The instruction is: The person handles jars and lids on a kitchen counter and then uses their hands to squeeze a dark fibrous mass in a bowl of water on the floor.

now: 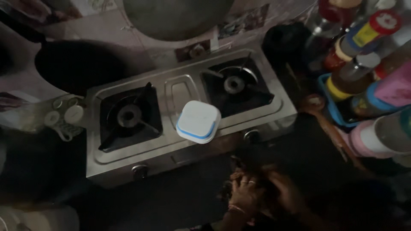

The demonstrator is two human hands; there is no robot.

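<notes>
The picture is very dim. My left hand [243,193], with rings on its fingers and a bangle at the wrist, is low in the middle, just in front of the stove's front edge. My right hand [286,193] is close beside it, and the fingers of both meet over something dark that I cannot make out. A white square lidded container [198,121] with a blue band stands on the steel two-burner stove [180,150], between the left burner [129,115] and the right burner [234,84]. It is a short way above my hands and neither hand touches it.
A black pan [77,64] sits left of the stove, and a large round vessel [175,17] behind it. Bottles and jars [364,64] crowd a blue rack [326,87] at the right. A wooden spoon [326,125] lies beside the rack. Small round lids [64,115] lie at the left.
</notes>
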